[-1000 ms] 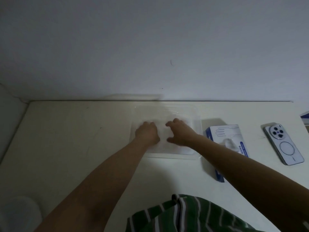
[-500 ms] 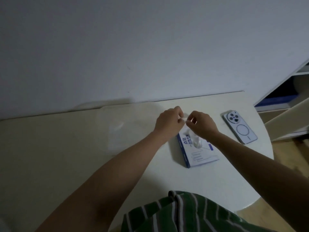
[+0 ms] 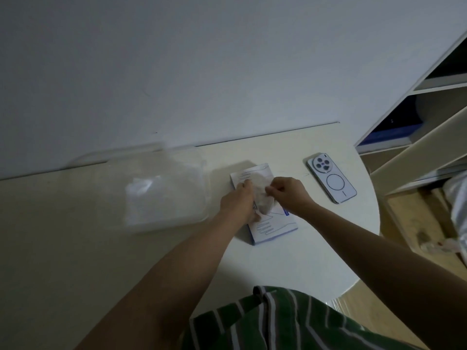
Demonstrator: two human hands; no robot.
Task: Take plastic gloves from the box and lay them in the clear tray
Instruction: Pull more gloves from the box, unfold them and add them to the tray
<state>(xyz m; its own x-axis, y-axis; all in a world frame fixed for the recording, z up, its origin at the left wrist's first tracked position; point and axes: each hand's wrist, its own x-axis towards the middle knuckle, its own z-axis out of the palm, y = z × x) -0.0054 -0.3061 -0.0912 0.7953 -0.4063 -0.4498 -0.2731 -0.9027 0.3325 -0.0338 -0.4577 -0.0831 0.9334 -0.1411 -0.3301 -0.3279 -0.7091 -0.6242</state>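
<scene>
On the table, the clear tray lies left of centre with gloves in it. The box lies just right of the tray, the phone further right, a shelf at upper right.

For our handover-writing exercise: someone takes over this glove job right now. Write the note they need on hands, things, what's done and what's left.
The left hand grips one edge of a thin plastic glove above the box.
The right hand pinches the glove's other side.
The box lies on the table, right of the clear tray.
Done: a pale pile of gloves already lies in the tray.
Left: pull this glove free, lay it in the tray, repeat.
</scene>
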